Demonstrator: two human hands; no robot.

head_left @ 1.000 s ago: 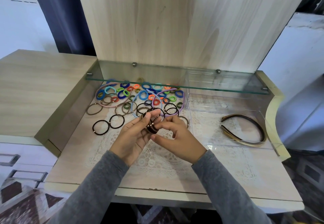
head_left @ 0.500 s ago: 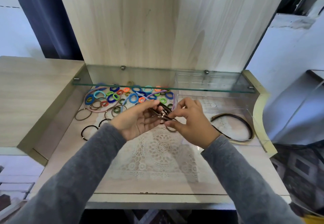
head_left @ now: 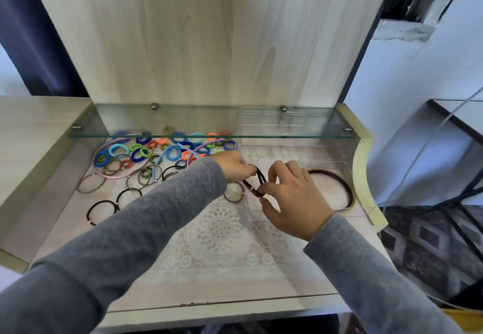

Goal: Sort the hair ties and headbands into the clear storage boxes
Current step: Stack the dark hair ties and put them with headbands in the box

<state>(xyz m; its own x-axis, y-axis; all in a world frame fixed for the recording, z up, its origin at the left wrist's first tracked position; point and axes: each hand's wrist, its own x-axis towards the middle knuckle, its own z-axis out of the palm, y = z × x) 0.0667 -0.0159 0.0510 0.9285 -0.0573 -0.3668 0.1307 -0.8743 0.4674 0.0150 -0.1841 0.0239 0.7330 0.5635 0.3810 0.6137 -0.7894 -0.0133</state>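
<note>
Both hands hold a small bunch of dark hair ties (head_left: 257, 182) over the left edge of the near clear box (head_left: 362, 197). My left hand (head_left: 234, 167) grips the bunch at its upper end. My right hand (head_left: 290, 197) pinches its lower end, near a metal clasp. A dark headband with a gold edge (head_left: 339, 187) lies inside that box. A second clear box (head_left: 277, 148) stands behind it, under the glass shelf. Several coloured hair ties (head_left: 167, 150) and pastel headbands (head_left: 109, 174) lie at the back left, with black ties (head_left: 102, 209) nearer me.
A glass shelf (head_left: 209, 124) spans the recess just above the pile and the far box. A wooden panel (head_left: 198, 35) rises behind it. A white lace mat (head_left: 219, 231) covers the table's middle. A raised wooden top (head_left: 34, 124) borders the left side, a curved cream rim (head_left: 363, 155) the right.
Both hands have carried the dark ties from the table's middle to the right, to the near box's edge. The camera has also leaned forward and closer.
</note>
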